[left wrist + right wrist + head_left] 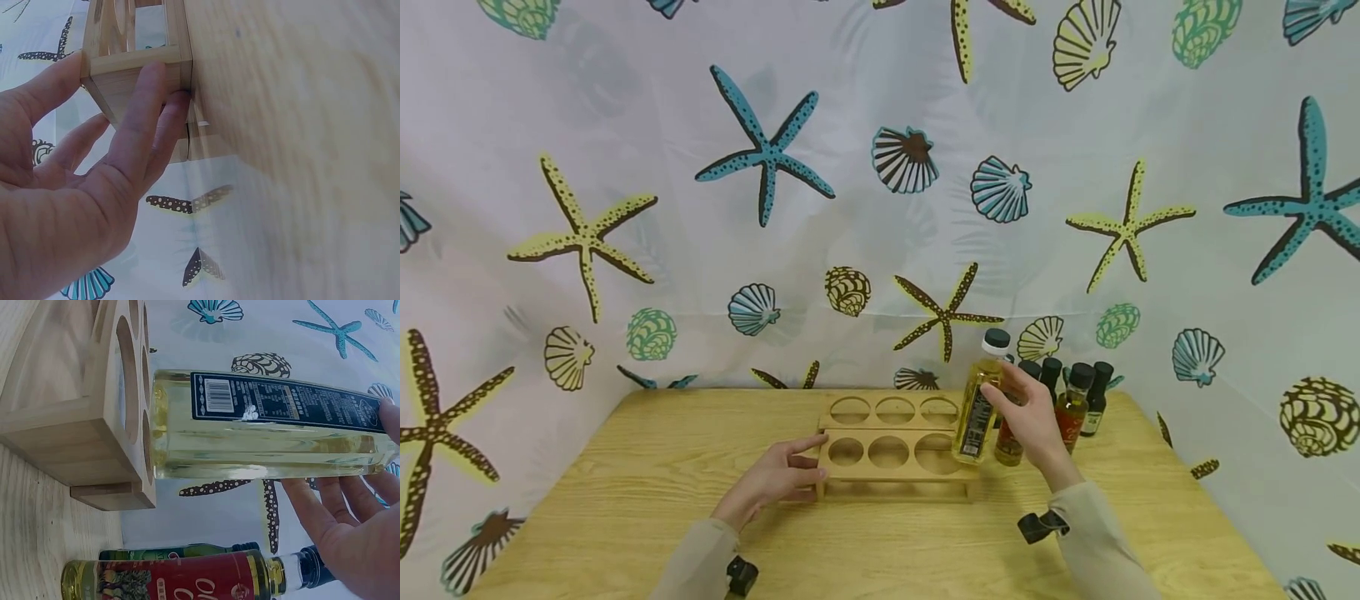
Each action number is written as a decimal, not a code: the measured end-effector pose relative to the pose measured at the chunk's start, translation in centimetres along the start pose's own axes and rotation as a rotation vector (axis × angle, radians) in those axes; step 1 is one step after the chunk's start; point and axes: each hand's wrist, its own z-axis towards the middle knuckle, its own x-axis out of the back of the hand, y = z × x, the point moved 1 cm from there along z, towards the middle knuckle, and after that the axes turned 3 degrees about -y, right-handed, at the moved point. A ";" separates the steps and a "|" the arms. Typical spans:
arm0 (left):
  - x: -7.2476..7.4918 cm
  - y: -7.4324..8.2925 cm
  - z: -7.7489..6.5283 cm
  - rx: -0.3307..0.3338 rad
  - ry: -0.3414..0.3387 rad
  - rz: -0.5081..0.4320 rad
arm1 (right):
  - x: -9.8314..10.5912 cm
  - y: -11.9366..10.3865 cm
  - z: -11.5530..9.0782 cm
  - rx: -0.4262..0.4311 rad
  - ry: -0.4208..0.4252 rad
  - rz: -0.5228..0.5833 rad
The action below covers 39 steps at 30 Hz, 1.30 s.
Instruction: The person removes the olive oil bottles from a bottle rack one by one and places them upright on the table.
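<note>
A two-tier wooden rack with round holes stands on the table. My left hand rests against its left end. In the left wrist view, the extended fingers of the left hand touch the rack's end panel, with the thumb at an upper edge. My right hand holds a clear bottle of pale yellow oil by its upper part, slightly tilted. Its cap is dark and its label black. In the right wrist view, the base of the oil bottle is just above the rack's right-end holes; the exact gap is unclear.
Right of the rack stand several dark-capped bottles, among them a red-labelled bottle and a dark slim bottle. Another red-labelled bottle is partly behind the right hand. A shell-and-starfish patterned curtain hangs behind the wooden table.
</note>
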 end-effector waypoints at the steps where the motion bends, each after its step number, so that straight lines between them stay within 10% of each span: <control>1: 0.0 0.0 0.1 0.000 0.001 0.003 | 0.2 0.0 -0.1 -0.002 0.008 0.003; 29: 0.0 -0.2 0.2 0.013 0.013 -0.008 | 5.7 0.1 -2.2 0.126 0.110 0.001; 39: 0.0 0.0 0.0 -0.003 -0.007 -0.007 | 8.1 0.7 -2.6 0.021 0.119 -0.027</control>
